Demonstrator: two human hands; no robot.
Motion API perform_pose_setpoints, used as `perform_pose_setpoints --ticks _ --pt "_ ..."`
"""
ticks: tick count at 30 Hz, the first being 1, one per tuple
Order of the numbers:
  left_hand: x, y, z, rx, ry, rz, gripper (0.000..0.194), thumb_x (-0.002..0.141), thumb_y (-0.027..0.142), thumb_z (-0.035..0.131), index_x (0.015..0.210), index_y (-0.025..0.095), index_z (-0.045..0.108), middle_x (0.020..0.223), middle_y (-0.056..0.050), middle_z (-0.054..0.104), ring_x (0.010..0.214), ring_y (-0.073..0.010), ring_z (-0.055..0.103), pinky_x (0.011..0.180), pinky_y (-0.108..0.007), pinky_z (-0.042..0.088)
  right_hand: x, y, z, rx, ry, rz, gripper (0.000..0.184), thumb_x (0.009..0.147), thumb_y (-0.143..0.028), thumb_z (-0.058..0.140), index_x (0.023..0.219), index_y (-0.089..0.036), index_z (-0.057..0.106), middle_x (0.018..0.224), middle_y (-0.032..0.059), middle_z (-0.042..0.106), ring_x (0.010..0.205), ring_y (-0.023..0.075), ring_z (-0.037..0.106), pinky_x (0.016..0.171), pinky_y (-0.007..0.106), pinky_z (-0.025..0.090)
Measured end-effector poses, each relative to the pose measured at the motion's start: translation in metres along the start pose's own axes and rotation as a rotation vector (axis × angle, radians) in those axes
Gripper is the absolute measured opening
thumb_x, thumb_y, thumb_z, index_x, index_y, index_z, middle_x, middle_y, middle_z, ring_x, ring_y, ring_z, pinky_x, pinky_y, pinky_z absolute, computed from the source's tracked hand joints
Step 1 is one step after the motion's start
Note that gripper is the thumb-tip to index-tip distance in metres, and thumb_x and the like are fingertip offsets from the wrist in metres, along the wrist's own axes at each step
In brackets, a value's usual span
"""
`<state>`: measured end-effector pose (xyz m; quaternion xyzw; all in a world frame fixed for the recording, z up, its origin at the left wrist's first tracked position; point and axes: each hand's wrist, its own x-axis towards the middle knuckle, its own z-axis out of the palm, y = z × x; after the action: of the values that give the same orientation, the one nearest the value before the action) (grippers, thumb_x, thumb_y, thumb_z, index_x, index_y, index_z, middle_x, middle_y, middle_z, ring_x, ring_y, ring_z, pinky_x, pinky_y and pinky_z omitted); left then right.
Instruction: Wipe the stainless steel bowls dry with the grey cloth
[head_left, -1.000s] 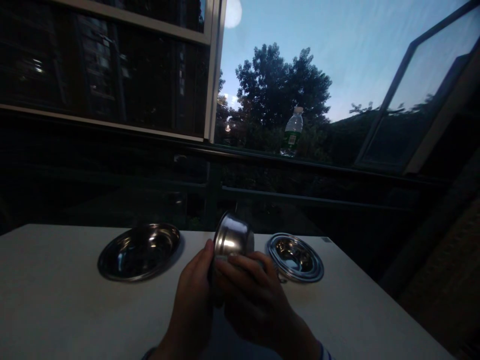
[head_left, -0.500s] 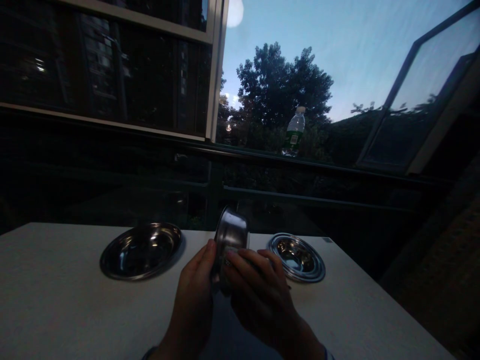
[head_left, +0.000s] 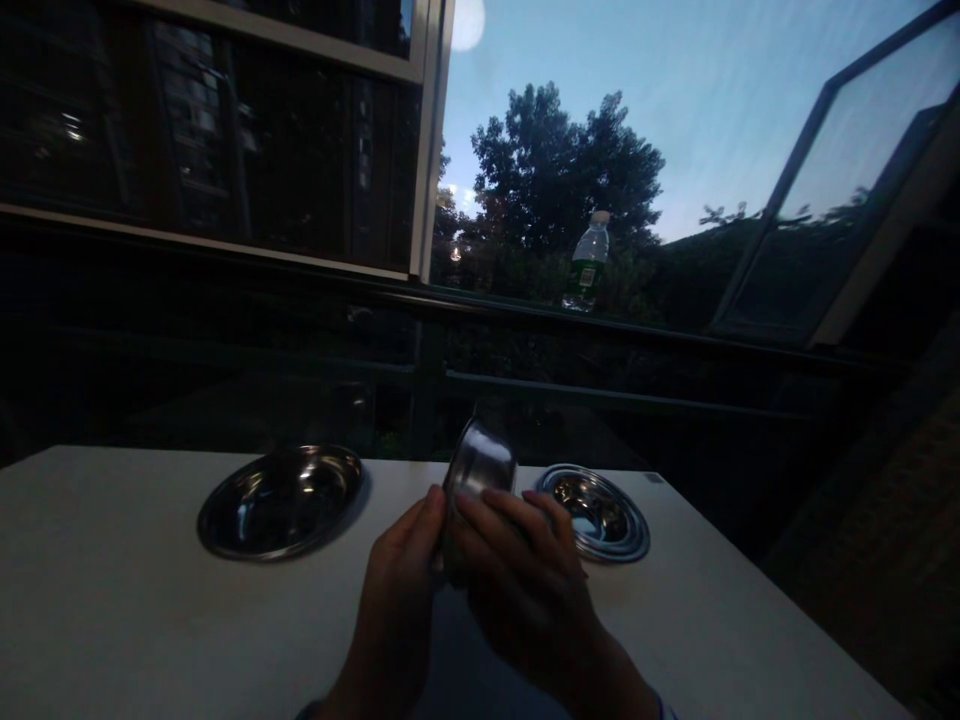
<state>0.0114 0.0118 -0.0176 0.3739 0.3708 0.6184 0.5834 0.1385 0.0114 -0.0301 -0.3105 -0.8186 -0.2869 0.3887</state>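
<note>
A small stainless steel bowl (head_left: 484,462) is held up on its side above the table, its outer wall facing right. My left hand (head_left: 401,560) grips its rim from the left, thumb along the edge. Curled against the bowl's outer side are the fingers of my right hand (head_left: 525,570). Something small and dark may lie beneath those fingers, but the dim light hides what it is. To the left rests a wide, shiny metal basin (head_left: 285,505). Nested metal dishes (head_left: 637,535) sit on the right, just beyond my right hand.
The white table (head_left: 112,600) runs up to a dark window ledge and railing. A plastic bottle (head_left: 587,270) with a green label stands on the sill. An open window pane (head_left: 795,220) leans out at the right.
The bowl has shifted slightly right and tilted more to the right, both hands moving with it. The fingers of my right hand have slid along its outer side.
</note>
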Motion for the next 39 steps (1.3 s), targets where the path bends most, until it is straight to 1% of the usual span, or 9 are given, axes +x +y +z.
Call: perform_pose_setpoints --ticks 4,10,16,20,23,28,34,36,39 --pt "-0.001 -0.004 0.001 -0.029 -0.084 -0.051 0.024 0.079 0.038 0.054 0.073 0.016 0.062 0.068 -0.001 0.062 0.063 -0.0124 0.053 0.060 -0.022 0.044 0.002 0.005 -0.003 -0.017 0.036 0.087 0.026 0.089 -0.018 0.040 0.107 -0.016 0.057 0.114 0.0072 0.062 0.106 0.0219 0.049 0.090 0.042 0.033" --pt "0.002 0.005 -0.002 -0.008 0.051 0.021 0.026 0.076 0.042 0.055 0.066 0.018 0.060 0.059 0.001 0.058 0.054 -0.0123 0.049 0.052 -0.023 0.040 -0.006 -0.004 0.009 -0.009 -0.008 -0.054 0.031 0.086 -0.015 0.044 0.115 -0.015 0.055 0.118 0.0050 0.060 0.111 0.0204 0.047 0.087 0.037 0.038" --pt "-0.004 0.014 0.003 0.016 0.069 0.020 0.027 0.077 0.038 0.054 0.063 0.017 0.063 0.063 -0.002 0.063 0.061 -0.0157 0.055 0.057 -0.025 0.044 -0.005 0.000 0.010 -0.067 0.125 0.128 0.028 0.088 -0.018 0.046 0.114 -0.011 0.055 0.116 0.0139 0.059 0.106 0.0244 0.051 0.084 0.039 0.043" --pt "-0.003 0.021 0.001 -0.029 0.155 0.067 0.028 0.078 0.039 0.052 0.063 0.017 0.063 0.059 -0.001 0.061 0.056 -0.0147 0.052 0.054 -0.024 0.042 -0.011 -0.002 0.018 -0.064 0.158 0.083 0.032 0.086 -0.015 0.050 0.117 -0.011 0.052 0.116 0.0158 0.058 0.107 0.0244 0.052 0.084 0.038 0.046" --pt "-0.001 0.016 0.000 -0.020 0.127 0.049 0.029 0.077 0.042 0.053 0.066 0.018 0.063 0.061 0.000 0.061 0.058 -0.0149 0.053 0.057 -0.025 0.043 -0.016 -0.002 0.022 -0.073 0.156 0.065 0.036 0.082 -0.011 0.054 0.118 -0.013 0.052 0.118 0.0144 0.057 0.110 0.0242 0.051 0.086 0.038 0.047" --pt "-0.004 0.004 0.004 -0.036 0.042 0.002 0.030 0.077 0.042 0.054 0.065 0.016 0.064 0.060 -0.002 0.061 0.060 -0.0152 0.054 0.058 -0.025 0.044 -0.012 0.003 0.012 -0.044 0.120 0.118 0.033 0.085 -0.016 0.049 0.117 -0.009 0.053 0.121 0.0169 0.054 0.112 0.0273 0.048 0.087 0.043 0.046" --pt "-0.003 0.018 -0.001 -0.017 0.109 0.016 0.025 0.077 0.037 0.055 0.063 0.019 0.064 0.062 -0.001 0.062 0.060 -0.0153 0.054 0.054 -0.024 0.043 -0.011 -0.005 0.013 -0.056 0.111 -0.002 0.032 0.085 -0.012 0.047 0.116 -0.014 0.054 0.117 0.0093 0.060 0.111 0.0245 0.049 0.087 0.040 0.043" --pt "-0.004 0.018 0.001 -0.015 0.104 0.012 0.025 0.076 0.036 0.055 0.060 0.019 0.064 0.061 -0.002 0.062 0.058 -0.0156 0.054 0.053 -0.024 0.043 -0.010 -0.002 0.012 -0.051 0.120 0.024 0.030 0.086 -0.013 0.047 0.115 -0.014 0.055 0.117 0.0097 0.060 0.110 0.0245 0.049 0.086 0.041 0.043" --pt "-0.008 0.012 0.006 -0.005 0.022 -0.014 0.028 0.079 0.034 0.052 0.060 0.018 0.064 0.058 -0.002 0.061 0.058 -0.0154 0.054 0.056 -0.024 0.044 -0.007 0.008 0.007 -0.031 0.137 0.122 0.030 0.086 -0.012 0.044 0.115 -0.012 0.053 0.119 0.0127 0.058 0.108 0.0252 0.050 0.085 0.042 0.044"
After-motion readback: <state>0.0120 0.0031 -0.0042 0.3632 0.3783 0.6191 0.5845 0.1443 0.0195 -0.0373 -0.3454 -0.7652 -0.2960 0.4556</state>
